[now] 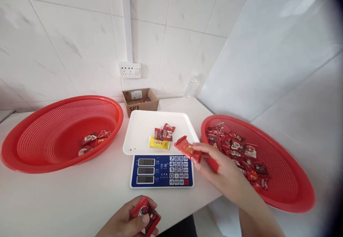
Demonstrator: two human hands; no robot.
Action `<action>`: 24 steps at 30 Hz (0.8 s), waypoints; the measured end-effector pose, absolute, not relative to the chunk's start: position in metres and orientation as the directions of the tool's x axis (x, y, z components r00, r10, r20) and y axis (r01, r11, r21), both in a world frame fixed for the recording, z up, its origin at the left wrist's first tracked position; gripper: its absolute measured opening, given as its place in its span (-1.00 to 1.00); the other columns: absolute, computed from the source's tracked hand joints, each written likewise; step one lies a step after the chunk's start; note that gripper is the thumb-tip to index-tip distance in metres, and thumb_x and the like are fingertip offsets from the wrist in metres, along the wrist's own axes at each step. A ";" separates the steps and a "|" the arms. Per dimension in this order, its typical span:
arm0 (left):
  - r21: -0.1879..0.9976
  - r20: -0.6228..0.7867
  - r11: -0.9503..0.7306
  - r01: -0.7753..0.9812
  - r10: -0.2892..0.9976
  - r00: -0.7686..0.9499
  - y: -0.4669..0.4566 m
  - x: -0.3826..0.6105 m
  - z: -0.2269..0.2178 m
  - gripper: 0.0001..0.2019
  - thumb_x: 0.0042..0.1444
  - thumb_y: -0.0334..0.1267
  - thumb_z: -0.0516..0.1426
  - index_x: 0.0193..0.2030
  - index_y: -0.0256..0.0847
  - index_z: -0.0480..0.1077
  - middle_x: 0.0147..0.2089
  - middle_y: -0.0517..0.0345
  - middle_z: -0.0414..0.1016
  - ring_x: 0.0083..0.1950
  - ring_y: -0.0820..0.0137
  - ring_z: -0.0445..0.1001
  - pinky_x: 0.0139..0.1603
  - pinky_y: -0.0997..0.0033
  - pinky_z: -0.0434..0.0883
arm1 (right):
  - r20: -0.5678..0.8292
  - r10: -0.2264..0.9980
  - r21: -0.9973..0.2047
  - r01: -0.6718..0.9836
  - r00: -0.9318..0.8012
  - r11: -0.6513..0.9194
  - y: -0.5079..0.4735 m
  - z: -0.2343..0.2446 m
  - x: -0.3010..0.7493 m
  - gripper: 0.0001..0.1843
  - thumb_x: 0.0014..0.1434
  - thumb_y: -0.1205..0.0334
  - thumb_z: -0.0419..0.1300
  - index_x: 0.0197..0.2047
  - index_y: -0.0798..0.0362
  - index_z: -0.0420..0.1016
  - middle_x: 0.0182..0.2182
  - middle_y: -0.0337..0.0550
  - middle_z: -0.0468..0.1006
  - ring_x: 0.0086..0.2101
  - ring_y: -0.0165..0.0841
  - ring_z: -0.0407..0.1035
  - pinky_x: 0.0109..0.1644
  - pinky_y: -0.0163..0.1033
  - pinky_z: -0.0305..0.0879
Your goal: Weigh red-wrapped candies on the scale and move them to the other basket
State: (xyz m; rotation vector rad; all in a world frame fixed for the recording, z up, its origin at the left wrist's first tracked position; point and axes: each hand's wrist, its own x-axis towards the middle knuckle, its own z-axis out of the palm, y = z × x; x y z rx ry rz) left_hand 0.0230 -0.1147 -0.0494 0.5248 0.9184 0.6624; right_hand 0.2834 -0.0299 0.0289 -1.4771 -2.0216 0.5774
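My right hand [214,163] pinches a red wrapped candy [187,149] over the right front corner of the white weighing tray [142,126]. Low in the view, near the table's front edge, my left hand [128,219] grips red candy packets [146,213]; how many is unclear. On the tray lie a yellow wrapped candy [159,143] and several red ones [166,134], close together. The tray sits on a digital scale [162,171] with a blue keypad panel. Its top display seems to read 0.059.
A red basket [289,172] holding many red packets stands at the right. Another red basket [66,115] at the left contains several packets. Behind the tray are a small cardboard box [142,106] and a clear plastic bottle [190,87]. A wall socket [130,70] sits above.
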 end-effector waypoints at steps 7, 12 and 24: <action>0.565 -0.265 0.644 -0.516 0.734 0.626 -0.122 0.034 -0.048 -0.24 -0.08 0.16 0.22 0.24 -0.01 0.13 0.03 0.00 0.43 -0.03 0.13 0.48 0.01 0.04 0.33 | -0.097 0.671 -0.765 0.486 -0.735 0.422 -0.080 0.024 0.250 -0.59 0.01 0.27 0.28 -0.02 -0.08 0.47 0.11 -0.10 0.41 0.09 -0.28 0.30 0.14 -0.20 0.27; 0.433 -0.229 0.653 -0.621 0.746 0.625 -0.127 0.031 -0.052 -0.26 -0.07 0.26 0.13 0.24 0.10 0.11 0.14 0.04 0.35 -0.09 0.15 0.52 0.01 -0.04 0.33 | 0.000 0.583 -0.766 0.375 -0.812 0.522 -0.083 0.011 0.230 -0.71 0.11 0.21 0.24 -0.06 -0.02 0.51 0.08 -0.10 0.45 0.10 -0.34 0.28 0.18 -0.27 0.20; 0.537 -0.340 0.654 -0.533 0.746 0.573 -0.126 0.030 -0.045 -0.33 -0.14 -0.38 0.35 0.15 0.09 0.32 0.08 0.12 0.47 0.03 0.19 0.47 0.17 0.09 0.19 | -0.141 0.828 -0.866 0.473 -0.542 0.162 -0.080 0.001 0.239 -0.80 0.19 0.14 0.14 -0.15 -0.05 0.52 -0.20 -0.15 0.57 -0.20 -0.32 0.43 -0.13 -0.22 0.39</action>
